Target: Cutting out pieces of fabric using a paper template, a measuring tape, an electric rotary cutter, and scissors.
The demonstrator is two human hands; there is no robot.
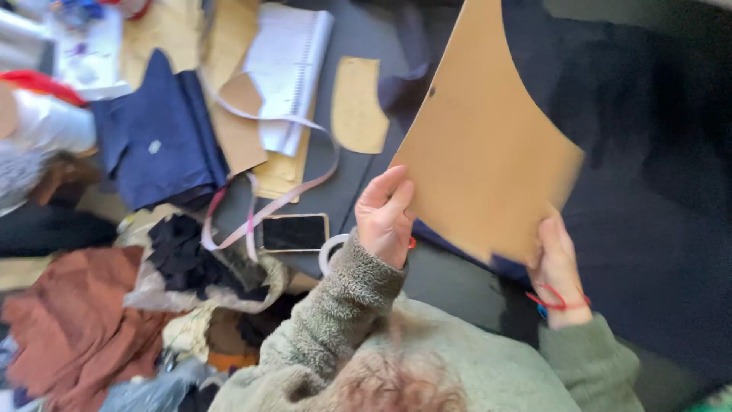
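A cluttered dark worktable [366, 38] lies below. Left hand [383, 216] and right hand [557, 267] pinch the curved tan cardboard pattern piece [476, 145] by its lower edge, raised above dark fabric [648, 175], its long axis pointing up and away.

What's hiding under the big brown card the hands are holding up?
Under the brown card you can see dark blue cloth spreading out past its edges. The left hand and right hand hold the card's bottom edge. Whatever lies right behind the card is covered.
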